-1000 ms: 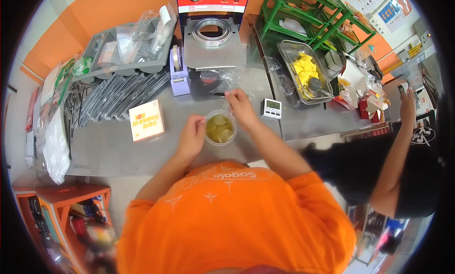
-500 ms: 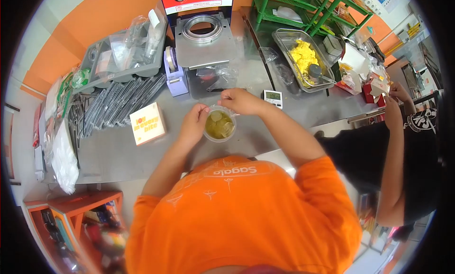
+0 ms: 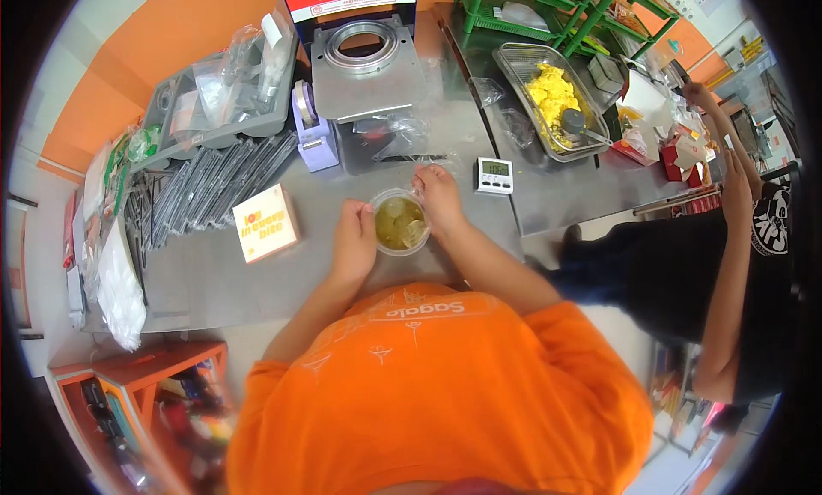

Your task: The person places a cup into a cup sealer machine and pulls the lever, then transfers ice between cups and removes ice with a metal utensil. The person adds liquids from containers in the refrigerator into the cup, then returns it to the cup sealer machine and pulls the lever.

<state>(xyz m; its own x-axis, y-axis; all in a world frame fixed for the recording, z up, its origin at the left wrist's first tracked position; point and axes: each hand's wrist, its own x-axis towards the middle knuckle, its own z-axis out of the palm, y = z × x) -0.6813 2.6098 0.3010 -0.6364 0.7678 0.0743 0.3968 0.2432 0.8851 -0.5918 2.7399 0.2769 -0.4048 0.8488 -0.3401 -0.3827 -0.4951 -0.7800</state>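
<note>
A clear plastic cup (image 3: pixel 400 224) of yellowish-green drink stands close to my body, with pale ice-like pieces in it. My left hand (image 3: pixel 353 235) curves against the cup's left side, its thumb by the rim. On the opposite side, my right hand (image 3: pixel 440 200) has its fingers closed at the upper right of the rim; whether a bit of film is also pinched there is too small to tell. Left of the cup sits a small square box (image 3: pixel 264 224) with orange and yellow lettering. A white digital timer (image 3: pixel 494 176) lies to the right.
Ahead stands a red-topped cup sealer (image 3: pixel 366 67), with a lilac tape dispenser (image 3: pixel 314 131) beside it. Wrapped straws (image 3: pixel 214 182) and a grey tray (image 3: pixel 205 135) are at left. A wire-mesh tray (image 3: pixel 524 58) holds yellow food. A co-worker (image 3: pixel 685 277) in black stands at right.
My right hand has come down from behind the rim to the cup's right side. My left hand has slid slightly lower. The co-worker's hand has reached farther back.
</note>
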